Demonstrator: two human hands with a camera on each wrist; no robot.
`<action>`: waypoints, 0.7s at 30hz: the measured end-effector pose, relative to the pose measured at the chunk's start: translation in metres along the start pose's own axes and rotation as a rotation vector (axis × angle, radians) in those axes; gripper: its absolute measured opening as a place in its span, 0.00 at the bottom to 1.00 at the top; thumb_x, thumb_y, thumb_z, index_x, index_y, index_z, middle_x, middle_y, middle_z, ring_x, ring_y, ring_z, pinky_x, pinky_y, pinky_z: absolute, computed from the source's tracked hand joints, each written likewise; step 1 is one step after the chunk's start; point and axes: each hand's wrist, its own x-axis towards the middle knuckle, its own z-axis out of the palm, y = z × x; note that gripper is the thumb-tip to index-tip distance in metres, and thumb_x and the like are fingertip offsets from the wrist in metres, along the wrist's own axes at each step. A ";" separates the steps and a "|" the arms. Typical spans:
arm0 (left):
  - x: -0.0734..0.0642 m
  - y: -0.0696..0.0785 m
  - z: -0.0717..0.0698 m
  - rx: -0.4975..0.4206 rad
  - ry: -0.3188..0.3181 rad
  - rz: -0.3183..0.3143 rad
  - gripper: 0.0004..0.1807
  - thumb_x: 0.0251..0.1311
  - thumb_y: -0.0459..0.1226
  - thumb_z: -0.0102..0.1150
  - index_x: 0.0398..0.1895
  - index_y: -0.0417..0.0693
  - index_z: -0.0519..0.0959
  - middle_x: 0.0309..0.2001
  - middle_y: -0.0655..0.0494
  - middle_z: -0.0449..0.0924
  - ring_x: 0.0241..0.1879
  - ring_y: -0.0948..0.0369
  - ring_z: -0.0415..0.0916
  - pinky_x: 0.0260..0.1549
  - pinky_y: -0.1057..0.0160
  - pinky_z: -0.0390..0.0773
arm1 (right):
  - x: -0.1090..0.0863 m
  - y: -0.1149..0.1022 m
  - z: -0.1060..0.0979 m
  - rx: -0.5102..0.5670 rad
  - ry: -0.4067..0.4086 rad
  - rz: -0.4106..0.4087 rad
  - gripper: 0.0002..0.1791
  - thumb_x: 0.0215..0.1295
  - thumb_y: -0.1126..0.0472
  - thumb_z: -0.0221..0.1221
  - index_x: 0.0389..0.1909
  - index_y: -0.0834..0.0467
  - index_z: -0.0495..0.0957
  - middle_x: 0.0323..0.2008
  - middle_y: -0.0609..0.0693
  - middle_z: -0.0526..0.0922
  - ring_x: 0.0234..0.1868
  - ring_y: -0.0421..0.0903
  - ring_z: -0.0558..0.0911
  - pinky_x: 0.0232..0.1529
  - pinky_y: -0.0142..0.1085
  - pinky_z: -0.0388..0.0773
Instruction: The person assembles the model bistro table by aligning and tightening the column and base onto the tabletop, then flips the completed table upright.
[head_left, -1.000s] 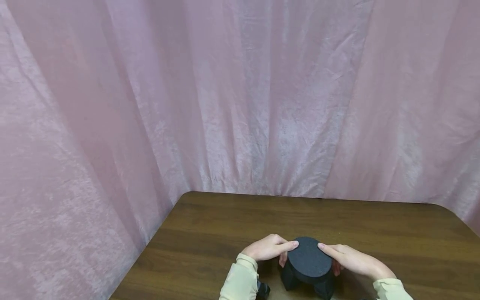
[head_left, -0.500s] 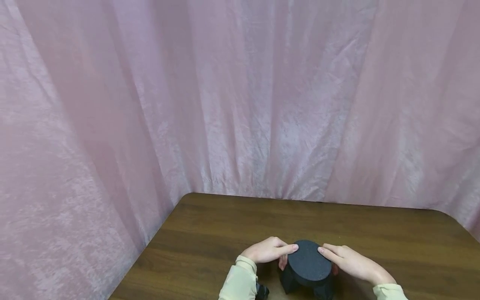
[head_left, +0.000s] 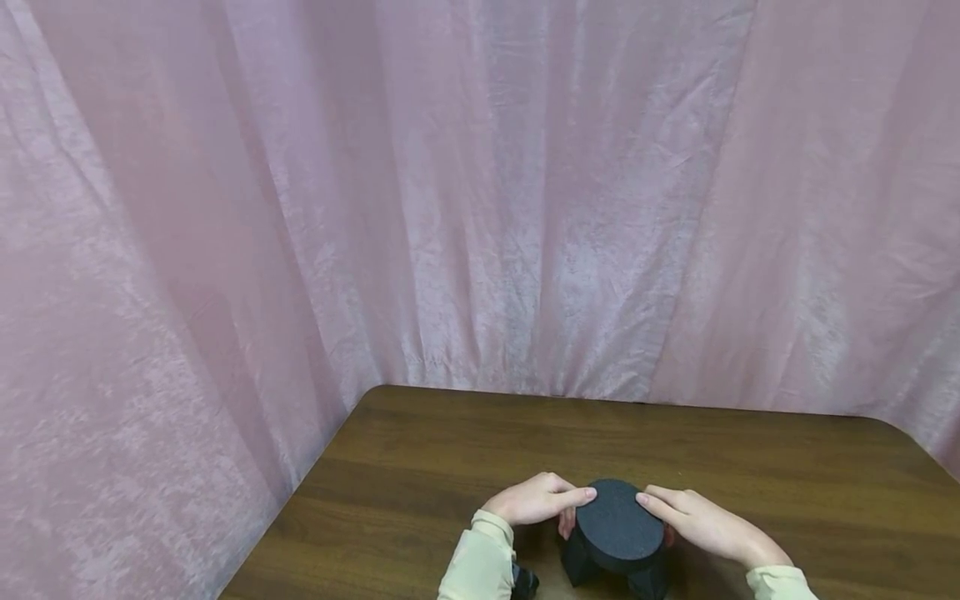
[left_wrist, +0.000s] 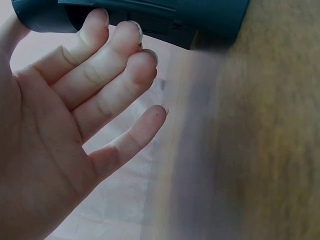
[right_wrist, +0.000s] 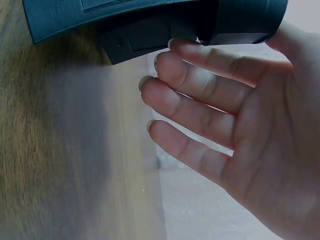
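A black stool-like stand (head_left: pixel 619 521) with a round flat top and stubby legs stands on the wooden table near its front. My left hand (head_left: pixel 528 500) grips its left side, thumb on the top near the rim and fingers down along the side. On the opposite side my right hand (head_left: pixel 708 523) holds it the same way, thumb tip on the top's edge. In the left wrist view, bent fingers (left_wrist: pixel 107 75) reach under the stand's dark rim (left_wrist: pixel 215 17). The right wrist view has the right fingers (right_wrist: pixel 190 107) curled below the stand's curved side (right_wrist: pixel 245 22).
The brown wooden table (head_left: pixel 420 467) has rounded far corners. Pink velvet curtain (head_left: pixel 480 208) hangs behind it and along its left side. A small black object (head_left: pixel 524 581) shows beside the left sleeve (head_left: pixel 480 558) at the bottom of the head view.
The head view has shifted slightly. Both hands keep their grip on the stand, which stays in place; fewer of the right hand's fingertips show below the rim.
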 end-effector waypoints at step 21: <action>-0.002 0.002 -0.008 0.020 0.013 0.011 0.30 0.61 0.60 0.36 0.19 0.50 0.79 0.15 0.60 0.78 0.22 0.68 0.75 0.35 0.74 0.71 | 0.002 -0.003 -0.005 -0.131 0.094 -0.032 0.14 0.69 0.47 0.39 0.37 0.46 0.72 0.27 0.38 0.76 0.28 0.31 0.74 0.27 0.28 0.69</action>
